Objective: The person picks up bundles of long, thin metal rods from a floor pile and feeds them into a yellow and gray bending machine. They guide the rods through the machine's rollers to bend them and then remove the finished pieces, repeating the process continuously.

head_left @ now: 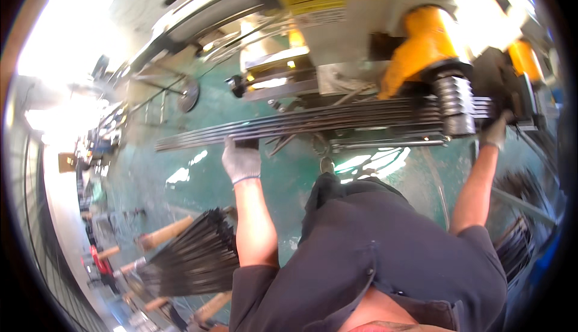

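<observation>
A row of long, thin metal bars [289, 125] lies side by side across the front of a machine. My left hand [242, 161], in a pale knitted glove, grips the bars toward their left part, with its fingers partly hidden under them. Over the bars' right part sits a ridged metal roller-like piece [456, 104] below an orange machine housing [430, 43]. My right hand [495, 133], also gloved, reaches up beside the right end of the bars, at a dark machine part [497, 82]. Blur and shadow hide its fingers.
Behind the bars stands the machine body [337, 25] with a yellow label. A stack of dark bars [195, 256] rests on wooden-looking supports at lower left. More dark bars [516, 244] lie at lower right. A round-based metal stand [188, 95] is on the green floor [283, 196].
</observation>
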`<state>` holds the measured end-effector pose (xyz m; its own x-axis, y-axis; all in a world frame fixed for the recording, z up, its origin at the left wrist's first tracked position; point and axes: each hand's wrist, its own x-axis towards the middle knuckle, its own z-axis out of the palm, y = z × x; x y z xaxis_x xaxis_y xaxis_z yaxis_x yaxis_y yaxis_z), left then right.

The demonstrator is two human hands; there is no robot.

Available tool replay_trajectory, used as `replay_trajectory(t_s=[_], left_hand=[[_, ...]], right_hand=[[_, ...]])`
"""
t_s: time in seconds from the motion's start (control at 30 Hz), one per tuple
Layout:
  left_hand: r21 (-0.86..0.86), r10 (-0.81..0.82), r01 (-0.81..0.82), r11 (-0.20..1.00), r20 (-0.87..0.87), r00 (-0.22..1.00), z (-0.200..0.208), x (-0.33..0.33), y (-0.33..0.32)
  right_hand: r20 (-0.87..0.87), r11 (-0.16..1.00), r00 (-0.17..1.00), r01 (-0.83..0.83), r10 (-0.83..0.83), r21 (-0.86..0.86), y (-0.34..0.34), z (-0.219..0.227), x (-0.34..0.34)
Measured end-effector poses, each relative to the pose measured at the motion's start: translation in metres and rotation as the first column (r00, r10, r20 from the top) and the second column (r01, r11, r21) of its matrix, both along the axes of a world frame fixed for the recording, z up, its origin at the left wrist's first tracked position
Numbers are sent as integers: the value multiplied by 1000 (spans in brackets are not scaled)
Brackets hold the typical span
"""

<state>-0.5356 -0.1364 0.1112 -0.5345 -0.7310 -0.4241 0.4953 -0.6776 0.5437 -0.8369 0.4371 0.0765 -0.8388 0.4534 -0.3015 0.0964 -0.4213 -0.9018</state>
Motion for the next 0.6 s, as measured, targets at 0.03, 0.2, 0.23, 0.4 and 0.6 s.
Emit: replay_trajectory(t_s=[0.03, 0.2, 0.23, 0.4, 0.6], left_hand=[[7, 55, -55, 998, 33, 998, 3, 6, -12], [-59, 139, -135, 989, 77, 987, -4, 39, -104], [-70, 147, -141, 988, 84, 986, -12, 52, -131], [-124, 182, -174, 977, 54, 982, -28, 108, -260], [-235, 123, -87, 968, 142, 982, -40, 150, -352]], right_hand=[[-20, 999, 999, 51, -51, -10, -22, 15, 21], [265, 1000, 964, -8, 15, -27, 50, -138, 81], [327, 1000, 945, -16, 22, -20, 39, -147, 104], [551, 962, 791, 257, -265, 95, -49, -147, 213], [685, 960, 674, 226, -277, 166, -65, -161, 306]])
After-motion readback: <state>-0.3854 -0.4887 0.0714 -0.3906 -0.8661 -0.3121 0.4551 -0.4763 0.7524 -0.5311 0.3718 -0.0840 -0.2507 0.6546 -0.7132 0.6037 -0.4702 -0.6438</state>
